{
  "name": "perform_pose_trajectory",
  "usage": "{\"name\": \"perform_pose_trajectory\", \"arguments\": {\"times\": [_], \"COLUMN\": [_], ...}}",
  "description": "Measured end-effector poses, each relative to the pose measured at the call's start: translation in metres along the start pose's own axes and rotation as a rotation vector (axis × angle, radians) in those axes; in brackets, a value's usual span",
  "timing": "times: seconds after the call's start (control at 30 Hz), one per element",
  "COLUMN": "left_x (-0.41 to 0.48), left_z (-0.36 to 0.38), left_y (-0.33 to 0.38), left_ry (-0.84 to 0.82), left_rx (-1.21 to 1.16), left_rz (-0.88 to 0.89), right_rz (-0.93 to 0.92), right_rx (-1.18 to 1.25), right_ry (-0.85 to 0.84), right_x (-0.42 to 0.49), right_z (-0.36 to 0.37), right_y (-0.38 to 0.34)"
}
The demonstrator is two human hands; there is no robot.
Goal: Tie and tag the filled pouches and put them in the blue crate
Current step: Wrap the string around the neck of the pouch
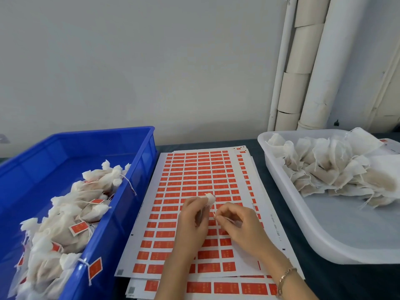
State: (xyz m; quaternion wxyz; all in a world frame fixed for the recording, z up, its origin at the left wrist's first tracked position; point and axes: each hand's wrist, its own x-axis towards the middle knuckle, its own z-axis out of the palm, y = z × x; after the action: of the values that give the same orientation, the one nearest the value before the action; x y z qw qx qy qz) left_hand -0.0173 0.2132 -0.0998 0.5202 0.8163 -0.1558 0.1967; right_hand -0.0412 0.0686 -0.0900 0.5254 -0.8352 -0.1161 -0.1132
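Pouch (210, 199) fabric looks thin, soft and light, a gauzy white bag with loose filling that will slump and change shape under any squeeze. It is likely best held around the gathered neck just under the frilled top, where the cloth bunches and the knot has to sit. Its string (213, 213) is fine and limp, so it probably needs a fingertip pinch close to the neck to keep tension.

The pouch sits above the middle of the red label sheets (194, 169), clasped in the left hand (192, 219), whose fingers curl round the body with only the top poking out. The right hand (240, 226) is just beside it, thumb and forefinger pinching the string, palm turned down, wrist low over the sheets.

Tied, tagged pouches (78, 213) lie in the blue crate (108, 234) on the left. Untied pouches (329, 169) are heaped in the white tray (303, 224) on the right of the counter (324, 278).
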Motion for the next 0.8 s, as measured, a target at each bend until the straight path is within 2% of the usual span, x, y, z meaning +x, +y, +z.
{"name": "perform_pose_trajectory", "arguments": {"times": [0.2, 0.4, 0.57, 0.7, 0.8], "left_x": [0.000, 0.001, 0.001, 0.000, -0.002], "left_z": [0.000, 0.002, 0.001, 0.000, 0.003], "left_y": [-0.006, -0.006, -0.002, 0.009, 0.016], "left_ry": [-0.129, -0.180, -0.184, -0.150, -0.160], "left_rx": [0.107, 0.118, -0.019, -0.250, -0.334], "left_rz": [0.167, 0.235, 0.120, -0.080, -0.144], "right_rz": [-0.017, -0.010, -0.070, -0.013, 0.077], "right_rx": [0.080, 0.122, 0.140, 0.224, 0.193], "right_ry": [0.016, 0.069, 0.091, 0.220, 0.259], "right_x": [-0.003, -0.005, -0.007, -0.006, -0.004], "right_z": [0.003, 0.004, 0.006, 0.004, 0.004], "right_y": [-0.004, -0.005, -0.008, -0.009, -0.007]}}
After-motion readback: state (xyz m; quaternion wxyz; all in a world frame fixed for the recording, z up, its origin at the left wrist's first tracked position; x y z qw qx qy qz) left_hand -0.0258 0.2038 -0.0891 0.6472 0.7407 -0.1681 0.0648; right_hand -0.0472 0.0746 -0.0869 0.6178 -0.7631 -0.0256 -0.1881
